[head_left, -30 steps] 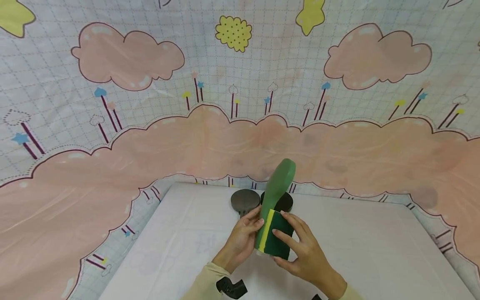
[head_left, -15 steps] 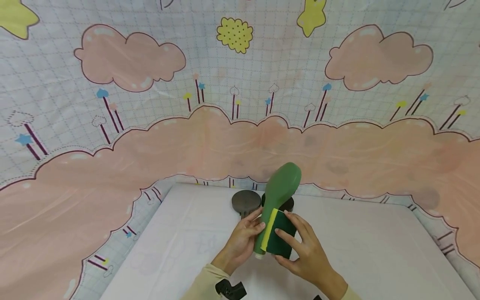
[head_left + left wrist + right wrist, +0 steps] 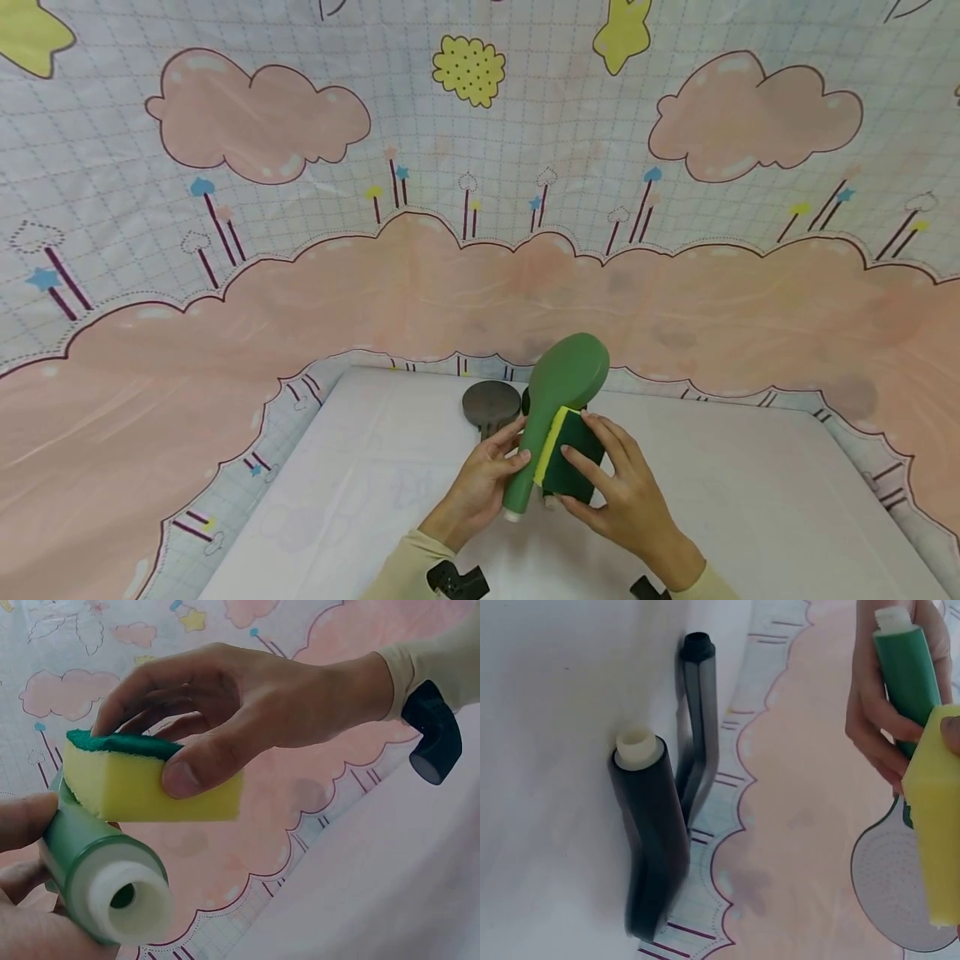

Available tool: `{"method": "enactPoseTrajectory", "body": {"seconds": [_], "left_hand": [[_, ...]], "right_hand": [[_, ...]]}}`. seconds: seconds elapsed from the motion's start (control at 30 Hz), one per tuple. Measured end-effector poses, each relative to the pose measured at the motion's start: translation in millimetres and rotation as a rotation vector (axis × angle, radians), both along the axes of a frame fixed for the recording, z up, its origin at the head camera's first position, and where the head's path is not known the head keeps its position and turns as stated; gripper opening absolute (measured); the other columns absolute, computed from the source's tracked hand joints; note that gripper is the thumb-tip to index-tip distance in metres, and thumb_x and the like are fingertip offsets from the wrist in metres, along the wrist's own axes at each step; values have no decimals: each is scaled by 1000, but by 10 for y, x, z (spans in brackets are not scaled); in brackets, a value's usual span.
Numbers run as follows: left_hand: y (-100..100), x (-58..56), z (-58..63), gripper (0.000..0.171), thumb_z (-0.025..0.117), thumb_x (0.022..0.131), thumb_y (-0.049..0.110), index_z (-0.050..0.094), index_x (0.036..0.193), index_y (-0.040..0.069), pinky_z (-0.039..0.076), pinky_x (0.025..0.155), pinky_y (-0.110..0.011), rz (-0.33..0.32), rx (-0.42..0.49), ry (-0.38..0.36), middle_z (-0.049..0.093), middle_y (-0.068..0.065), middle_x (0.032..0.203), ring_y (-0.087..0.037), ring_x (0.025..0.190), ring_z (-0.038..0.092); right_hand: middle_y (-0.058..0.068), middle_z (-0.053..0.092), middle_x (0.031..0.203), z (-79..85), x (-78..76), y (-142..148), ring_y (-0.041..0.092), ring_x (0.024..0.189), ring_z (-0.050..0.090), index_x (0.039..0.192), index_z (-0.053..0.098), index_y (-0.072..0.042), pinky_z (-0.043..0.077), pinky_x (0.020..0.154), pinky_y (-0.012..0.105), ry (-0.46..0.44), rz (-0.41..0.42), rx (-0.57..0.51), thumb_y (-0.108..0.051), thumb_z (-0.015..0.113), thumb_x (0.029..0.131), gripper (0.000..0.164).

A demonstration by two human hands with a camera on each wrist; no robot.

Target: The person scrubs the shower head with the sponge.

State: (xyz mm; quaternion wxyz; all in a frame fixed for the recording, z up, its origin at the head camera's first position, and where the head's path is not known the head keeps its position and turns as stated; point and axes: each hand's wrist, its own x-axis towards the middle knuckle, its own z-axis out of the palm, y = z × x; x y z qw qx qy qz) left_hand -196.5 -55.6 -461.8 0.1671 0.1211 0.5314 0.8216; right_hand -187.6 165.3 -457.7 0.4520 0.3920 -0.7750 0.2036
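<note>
My left hand (image 3: 480, 479) grips the handle of a green shower head (image 3: 566, 371), tilted with its round head up and away. A white hollow connector (image 3: 139, 907) sits at the handle's lower end. The pale perforated spray face (image 3: 889, 877) shows in the right wrist view. My right hand (image 3: 637, 492) holds a sponge (image 3: 558, 479), yellow with a dark green scouring side, between thumb and fingers. The sponge's yellow side (image 3: 127, 787) lies against the shower head around where handle meets head. The green side faces my right palm.
Two dark shower heads lie on the white table (image 3: 360, 467) beyond my hands. One (image 3: 491, 402) has a pale connector end; the other (image 3: 700, 712) is slimmer with a black end and mostly hidden in the head view. A patterned cloth (image 3: 450, 292) hangs behind.
The green shower head has turned, so more of its broad rounded back shows. The sponge and right hand have shifted right and slightly up along it. The left hand stays nearly in place.
</note>
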Motion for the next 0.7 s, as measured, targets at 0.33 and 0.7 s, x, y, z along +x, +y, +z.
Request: {"method": "enactPoseTrajectory", "body": {"seconds": [0.33,0.7], "left_hand": [[-53,-1,6,63,57,98,9,30,154,7,52,94,-33,-19,-6,-7,41,-15,140,-16,111,56],[-124,-8,-49,66,59,95,6,30,154,8,51,93,-30,-27,-41,2,44,-13,136,-14,102,61]], "right_hand": [[26,53,137,59,-15,56,39,122,48,118,69,-16,19,121,22,6,-19,-13,-58,54,93,52],[30,54,134,147,-88,171,43,120,49,116,70,-10,24,119,23,47,-22,-82,-56,59,91,53]]}}
